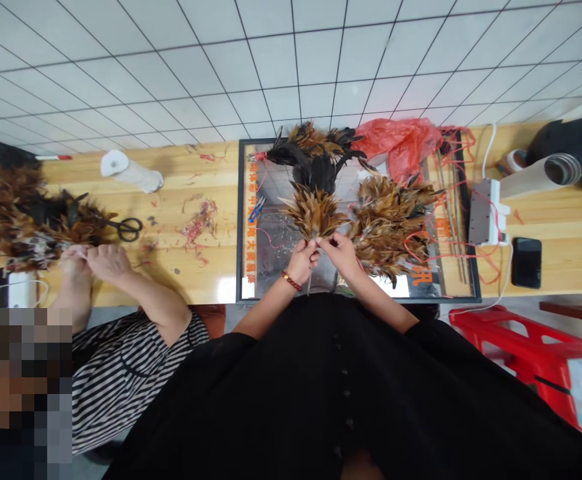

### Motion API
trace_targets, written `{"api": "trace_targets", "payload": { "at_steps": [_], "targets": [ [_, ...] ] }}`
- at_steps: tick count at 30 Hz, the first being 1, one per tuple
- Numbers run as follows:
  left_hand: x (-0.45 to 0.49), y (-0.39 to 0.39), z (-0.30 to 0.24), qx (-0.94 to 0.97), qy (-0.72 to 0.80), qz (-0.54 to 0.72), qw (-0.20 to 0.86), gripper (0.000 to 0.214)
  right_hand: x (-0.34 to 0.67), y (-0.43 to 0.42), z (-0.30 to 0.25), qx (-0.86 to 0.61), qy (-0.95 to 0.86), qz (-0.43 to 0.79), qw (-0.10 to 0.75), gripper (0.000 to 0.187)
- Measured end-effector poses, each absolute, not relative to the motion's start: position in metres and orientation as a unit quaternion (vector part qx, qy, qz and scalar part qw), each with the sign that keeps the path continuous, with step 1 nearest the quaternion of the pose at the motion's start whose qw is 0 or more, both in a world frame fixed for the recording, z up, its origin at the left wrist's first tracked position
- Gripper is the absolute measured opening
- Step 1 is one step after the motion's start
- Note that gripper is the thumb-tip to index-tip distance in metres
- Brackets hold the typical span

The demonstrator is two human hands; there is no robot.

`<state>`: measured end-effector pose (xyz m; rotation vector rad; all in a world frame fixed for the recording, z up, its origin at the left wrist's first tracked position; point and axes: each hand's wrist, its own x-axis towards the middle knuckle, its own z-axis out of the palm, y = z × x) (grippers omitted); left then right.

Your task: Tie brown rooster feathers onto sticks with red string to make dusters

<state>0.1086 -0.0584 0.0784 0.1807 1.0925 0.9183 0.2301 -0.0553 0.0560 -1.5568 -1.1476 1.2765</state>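
Observation:
A feather duster [315,210] with brown feathers and a black tip points away from me over a dark framed board [271,250]. My left hand [303,261], a red bead bracelet at its wrist, is closed around the base, where a thin stick comes out below. Thumb and fingers of my right hand [341,255] pinch at the same base; what exactly lies between them is too small to see. To the right, close by my right hand, lies a heap of brown feathers [395,227]. Blue thread snips [257,209] rest on the board's left side.
More feather bundles [315,139] and a red plastic bag [395,143] lie at the back. On the right are a power strip [485,212], a phone [527,263] and a red stool [531,353]. At left, a co-worker's hands [95,260] work beside feathers, black scissors [127,229] and a white roll [131,171].

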Motion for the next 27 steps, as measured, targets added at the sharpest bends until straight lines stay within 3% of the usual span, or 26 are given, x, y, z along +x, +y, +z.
{"api": "trace_targets", "payload": {
  "at_steps": [16, 19, 23, 27],
  "targets": [
    [0.107, -0.053, 0.077, 0.021, 0.501, 0.366, 0.784, 0.02, 0.232, -0.045, 0.046, -0.633, -0.312, 0.464, 0.535, 0.033],
    [0.101, -0.051, 0.076, -0.01, 0.482, 0.357, 0.8, 0.022, 0.245, -0.043, 0.038, -0.663, -0.367, 0.432, 0.488, 0.041],
    [0.093, -0.047, 0.076, -0.032, 0.45, 0.342, 0.825, 0.024, 0.249, -0.057, 0.031, -0.607, -0.431, 0.582, 0.328, 0.048],
    [0.086, -0.045, 0.077, -0.043, 0.416, 0.32, 0.85, 0.027, 0.249, -0.063, 0.034, -0.617, -0.3, 0.643, 0.342, 0.049]
  ]
}}
